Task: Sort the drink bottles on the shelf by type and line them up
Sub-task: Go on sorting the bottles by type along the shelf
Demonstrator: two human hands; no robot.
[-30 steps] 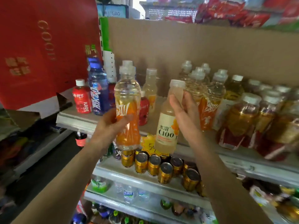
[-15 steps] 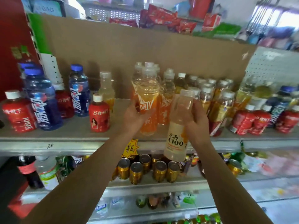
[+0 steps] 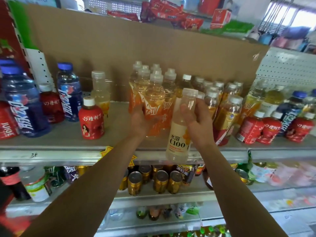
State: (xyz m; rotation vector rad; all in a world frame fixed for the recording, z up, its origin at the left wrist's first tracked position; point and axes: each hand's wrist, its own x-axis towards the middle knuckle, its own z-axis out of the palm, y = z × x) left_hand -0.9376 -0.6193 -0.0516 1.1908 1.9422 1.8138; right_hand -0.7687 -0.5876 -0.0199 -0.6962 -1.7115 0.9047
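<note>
My left hand point(image 3: 139, 119) grips an orange-labelled sports bottle point(image 3: 153, 98) standing at the front of a cluster of like bottles point(image 3: 169, 93) on the grey shelf point(image 3: 51, 142). My right hand point(image 3: 198, 122) holds a pale C100 bottle point(image 3: 179, 139) by its upper part, out in front of the shelf edge. Another pale C100 bottle point(image 3: 100, 89) stands left of the cluster. Blue bottles point(image 3: 69, 93) and small red bottles point(image 3: 91, 119) stand on the left. Amber tea bottles point(image 3: 227, 113) fill the right, with more red bottles point(image 3: 251, 129) beyond.
A cardboard sheet point(image 3: 119, 48) backs the shelf. Bare shelf surface lies between the red bottle and the orange cluster. Gold cans point(image 3: 160, 181) sit on the lower shelf below my hands. Red snack packs point(image 3: 171, 12) lie on top of the unit.
The view has swung right and closer. My left hand has carried the orange bottle up to the cluster on the shelf. My right hand keeps holding the C100 bottle in front of the shelf.
</note>
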